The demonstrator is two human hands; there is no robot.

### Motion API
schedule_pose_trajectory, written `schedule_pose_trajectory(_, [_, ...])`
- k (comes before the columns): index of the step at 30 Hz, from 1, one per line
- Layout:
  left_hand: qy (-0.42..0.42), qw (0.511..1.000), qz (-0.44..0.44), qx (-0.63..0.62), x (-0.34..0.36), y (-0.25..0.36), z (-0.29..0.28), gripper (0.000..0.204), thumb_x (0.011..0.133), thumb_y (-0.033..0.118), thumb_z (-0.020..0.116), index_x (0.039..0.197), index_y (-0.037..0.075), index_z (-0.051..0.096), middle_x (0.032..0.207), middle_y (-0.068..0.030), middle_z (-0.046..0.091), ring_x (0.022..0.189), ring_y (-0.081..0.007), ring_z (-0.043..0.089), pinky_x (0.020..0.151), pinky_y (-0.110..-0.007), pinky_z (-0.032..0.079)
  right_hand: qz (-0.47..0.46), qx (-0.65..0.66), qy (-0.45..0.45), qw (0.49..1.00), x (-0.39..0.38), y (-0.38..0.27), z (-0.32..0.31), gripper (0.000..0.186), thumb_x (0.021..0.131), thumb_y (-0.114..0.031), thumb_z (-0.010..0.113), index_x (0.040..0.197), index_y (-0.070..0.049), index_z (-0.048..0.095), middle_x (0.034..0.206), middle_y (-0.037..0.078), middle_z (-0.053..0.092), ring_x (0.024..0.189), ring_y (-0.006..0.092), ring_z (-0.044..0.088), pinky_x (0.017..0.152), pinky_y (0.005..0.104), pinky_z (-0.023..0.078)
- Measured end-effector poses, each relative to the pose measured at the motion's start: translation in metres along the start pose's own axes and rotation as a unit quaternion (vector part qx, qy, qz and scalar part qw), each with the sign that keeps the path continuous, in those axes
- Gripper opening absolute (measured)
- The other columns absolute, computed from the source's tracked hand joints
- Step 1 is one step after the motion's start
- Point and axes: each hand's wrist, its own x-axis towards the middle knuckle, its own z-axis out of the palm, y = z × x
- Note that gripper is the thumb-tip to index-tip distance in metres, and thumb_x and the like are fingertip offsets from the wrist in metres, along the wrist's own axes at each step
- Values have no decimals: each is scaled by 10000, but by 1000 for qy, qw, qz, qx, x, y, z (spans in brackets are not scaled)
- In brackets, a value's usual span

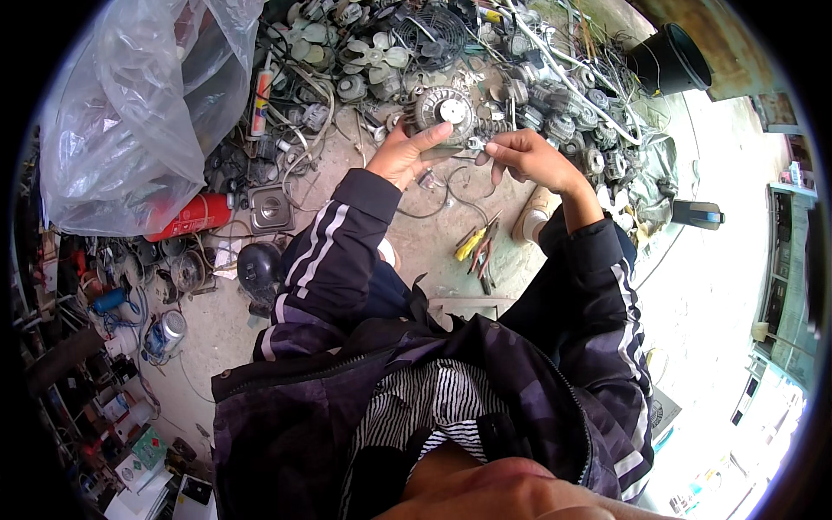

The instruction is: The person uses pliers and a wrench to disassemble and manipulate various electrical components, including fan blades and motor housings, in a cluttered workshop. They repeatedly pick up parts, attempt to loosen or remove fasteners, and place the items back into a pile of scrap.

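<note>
Ahead of me, my left hand (406, 156) grips a round electric motor (444, 111) by its near left side, thumb along the edge. The motor has a finned grey housing and a pale disc on its face. My right hand (530, 161) is just to the right, its thumb and forefinger pinched by the motor's lower right side. A small pale part shows at those fingertips, too small to name. On the floor between my feet lie yellow-handled pliers (471, 243) and red-handled pliers (484, 251), close together.
Heaped motors (555, 121), fan blades (378, 55) and cables spread along the far side. At far left hangs a large clear plastic bag (147, 113) above a red cylinder (195, 217). A square metal lid (271, 209) lies left. A black bucket (670, 61) stands far right.
</note>
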Motion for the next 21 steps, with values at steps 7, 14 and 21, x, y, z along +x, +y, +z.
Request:
schedule_pose_trajectory(7, [14, 999, 26, -33, 6, -6, -4, 544, 869, 194, 698, 1324, 68, 426, 1250, -111, 567, 1128, -280, 589, 996, -434, 458, -11, 162, -2, 987, 1, 9, 17, 281, 1005, -275, 439, 995, -45, 599, 811, 75, 680, 613, 76, 558, 556, 194, 414])
schedule_pose_trajectory(14, [13, 997, 26, -77, 6, -5, -3, 510, 874, 211, 694, 1302, 79, 452, 1248, -111, 563, 1156, -292, 561, 1039, -435, 419, -35, 272, -25, 961, 11, 15, 30, 252, 1021, -222, 409, 1046, -25, 565, 934, 104, 684, 711, 98, 597, 659, 235, 490])
schedule_pose_trajectory(21, [6, 995, 26, -98, 5, -9, -3, 480, 872, 205, 695, 1280, 84, 472, 1223, -105, 575, 1135, -279, 568, 1041, -427, 425, -40, 302, 10, 952, 16, 12, 44, 273, 1025, -244, 404, 1106, -30, 554, 961, 95, 679, 729, 86, 597, 681, 224, 497])
